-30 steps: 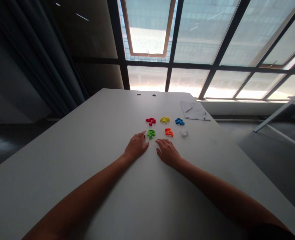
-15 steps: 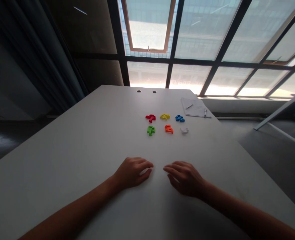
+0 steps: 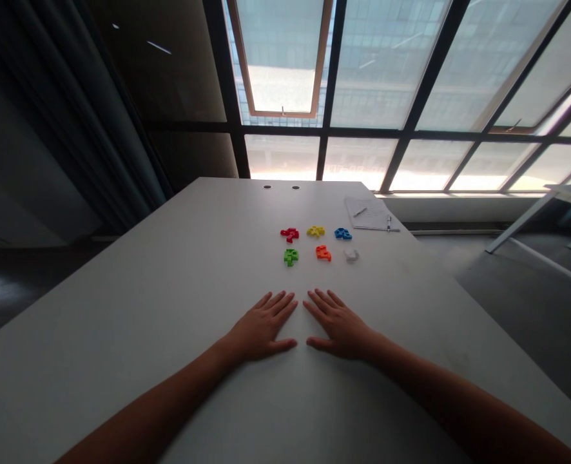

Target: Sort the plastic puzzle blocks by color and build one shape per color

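Observation:
My left hand and my right hand lie flat on the white table, fingers spread, holding nothing. Beyond them stand two rows of small flat puzzle pieces. The back row has a red piece, a yellow piece and a blue piece. The front row has a green piece, an orange piece and a white piece. The green piece is nearest my left hand, the orange nearest my right; neither hand touches any piece.
Sheets of paper with a pen and a second pen lie at the table's far right. Two small holes mark the far edge. Large windows stand behind the table, a dark curtain hangs left, and white frame legs stand right.
Both hands have slid forward toward the pieces and now lie flat with fingers spread, no longer curled. The pieces have not moved.

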The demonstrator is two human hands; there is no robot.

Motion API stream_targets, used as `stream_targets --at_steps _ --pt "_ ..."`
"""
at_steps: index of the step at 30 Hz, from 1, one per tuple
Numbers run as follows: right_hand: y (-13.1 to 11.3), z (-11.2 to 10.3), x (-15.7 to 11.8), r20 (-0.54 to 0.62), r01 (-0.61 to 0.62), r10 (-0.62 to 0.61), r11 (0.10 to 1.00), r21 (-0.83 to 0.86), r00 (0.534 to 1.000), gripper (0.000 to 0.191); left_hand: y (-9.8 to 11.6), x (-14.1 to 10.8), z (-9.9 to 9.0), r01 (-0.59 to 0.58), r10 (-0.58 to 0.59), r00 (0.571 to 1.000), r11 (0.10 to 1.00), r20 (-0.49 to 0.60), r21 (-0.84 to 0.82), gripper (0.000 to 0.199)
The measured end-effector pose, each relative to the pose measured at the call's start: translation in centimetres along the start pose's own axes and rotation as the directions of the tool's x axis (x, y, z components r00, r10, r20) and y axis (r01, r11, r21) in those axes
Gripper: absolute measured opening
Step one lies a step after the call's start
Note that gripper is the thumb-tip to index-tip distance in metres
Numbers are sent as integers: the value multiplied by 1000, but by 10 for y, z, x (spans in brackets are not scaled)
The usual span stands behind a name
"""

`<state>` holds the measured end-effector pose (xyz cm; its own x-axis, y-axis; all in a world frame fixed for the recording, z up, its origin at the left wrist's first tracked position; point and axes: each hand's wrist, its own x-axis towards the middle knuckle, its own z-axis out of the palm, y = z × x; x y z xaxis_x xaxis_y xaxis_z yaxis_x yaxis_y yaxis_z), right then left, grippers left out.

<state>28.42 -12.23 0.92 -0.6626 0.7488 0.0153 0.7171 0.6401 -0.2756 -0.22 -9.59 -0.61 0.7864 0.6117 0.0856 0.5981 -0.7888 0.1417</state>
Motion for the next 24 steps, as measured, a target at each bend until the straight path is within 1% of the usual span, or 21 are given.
stream_targets --at_steps 5,13,18,24 --pt "-1 3 0 -20 -7 7 1000 -4 1000 91 3 -3 -2 3 -3 1000 1000 -22 -14 89" --pt "-2 6 -4 -16 -2 2 1000 5 1000 91 7 -8 -2 1 -1 1000 1000 -12 -4 90" --pt "-1 4 -4 -7 -1 1 1000 11 1000 91 6 -9 0 -4 3 999 1000 -36 -8 90" --pt "1 5 -3 -11 9 -8 999 35 1000 91 3 -8 2 -11 11 1000 1000 -27 -6 91"
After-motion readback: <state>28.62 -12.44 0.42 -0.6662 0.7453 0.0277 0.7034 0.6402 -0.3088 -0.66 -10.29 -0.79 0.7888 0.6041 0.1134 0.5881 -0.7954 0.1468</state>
